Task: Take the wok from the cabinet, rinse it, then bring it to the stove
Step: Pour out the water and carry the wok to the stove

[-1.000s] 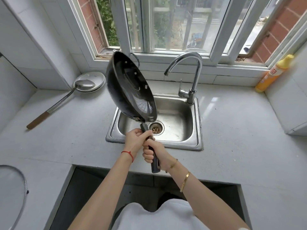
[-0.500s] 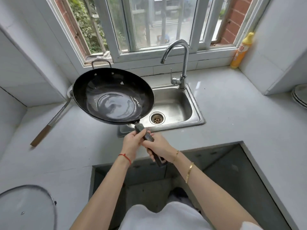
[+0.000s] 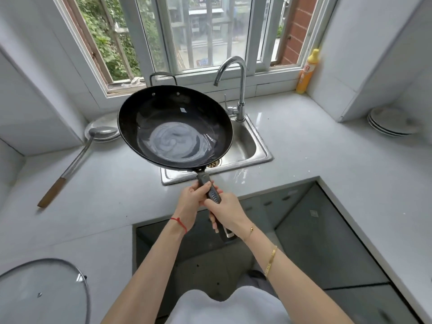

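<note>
The one yellow bottle point(image 3: 306, 71) on the sill corner has red characters on its label, too small to read. Both arms reach forward from the body, and both hands sit on the single black handle of the wok point(image 3: 174, 127): the left hand point(image 3: 190, 205), a red string at its wrist, wraps its fingers point(image 3: 205, 186) round the handle nearer the pan, while the right hand point(image 3: 228, 212), with two gold bracelets on that arm, grips just behind it. The wok is held in the air, roughly level, over the left part of the steel sink point(image 3: 247, 148) and the bench point(image 3: 327, 160) edge, its wet floor gleaming. One curved tap point(image 3: 236, 87) stands behind it. One ladle point(image 3: 77, 160) lies on the left, one glass lid point(image 3: 44, 293) sits at the near left, and one stack of white plates point(image 3: 390, 122) stands on the right.
</note>
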`<state>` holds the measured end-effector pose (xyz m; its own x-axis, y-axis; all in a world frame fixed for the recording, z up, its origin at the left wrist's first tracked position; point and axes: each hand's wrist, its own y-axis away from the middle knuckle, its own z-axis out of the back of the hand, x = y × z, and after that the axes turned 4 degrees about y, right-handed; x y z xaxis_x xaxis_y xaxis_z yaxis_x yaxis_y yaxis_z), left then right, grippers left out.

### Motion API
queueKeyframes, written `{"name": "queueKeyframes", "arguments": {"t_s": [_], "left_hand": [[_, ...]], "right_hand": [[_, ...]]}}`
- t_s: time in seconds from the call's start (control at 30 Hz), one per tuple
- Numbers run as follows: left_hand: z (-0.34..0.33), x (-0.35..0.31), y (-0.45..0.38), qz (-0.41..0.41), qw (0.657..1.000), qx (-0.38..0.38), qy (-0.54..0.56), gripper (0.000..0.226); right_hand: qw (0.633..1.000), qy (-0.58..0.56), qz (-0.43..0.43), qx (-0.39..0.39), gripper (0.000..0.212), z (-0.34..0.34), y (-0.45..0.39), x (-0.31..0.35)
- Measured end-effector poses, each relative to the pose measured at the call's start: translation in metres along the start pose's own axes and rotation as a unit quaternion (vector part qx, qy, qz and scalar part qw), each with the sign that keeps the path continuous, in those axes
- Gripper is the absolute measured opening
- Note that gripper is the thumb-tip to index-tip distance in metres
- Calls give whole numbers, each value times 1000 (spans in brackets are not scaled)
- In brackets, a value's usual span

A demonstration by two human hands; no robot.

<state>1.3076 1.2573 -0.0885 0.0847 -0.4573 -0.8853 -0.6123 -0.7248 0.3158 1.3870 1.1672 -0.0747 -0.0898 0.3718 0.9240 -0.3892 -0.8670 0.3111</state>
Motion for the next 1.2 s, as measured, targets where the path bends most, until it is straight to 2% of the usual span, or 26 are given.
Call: {"name": "queueKeyframes", "arguments": {"t_s": [0.33,0.63,1.0,1.2], "left_hand": [[-46,3,24,-14,996,79,-35,21],[-116,19,45,14,983,177,-40,24],[-229,70,78,59,951,299,-58,28],[-283,99,90,90,930,350,-73,27]], "right_hand": [[995,-28,-4,-97,22,27,42,-10],[981,-64,-12,-183,31,76,98,-25],[945,-84,-41,-314,37,154,182,-64],[920,-109,-47,-374,30,187,219,-83]]}}
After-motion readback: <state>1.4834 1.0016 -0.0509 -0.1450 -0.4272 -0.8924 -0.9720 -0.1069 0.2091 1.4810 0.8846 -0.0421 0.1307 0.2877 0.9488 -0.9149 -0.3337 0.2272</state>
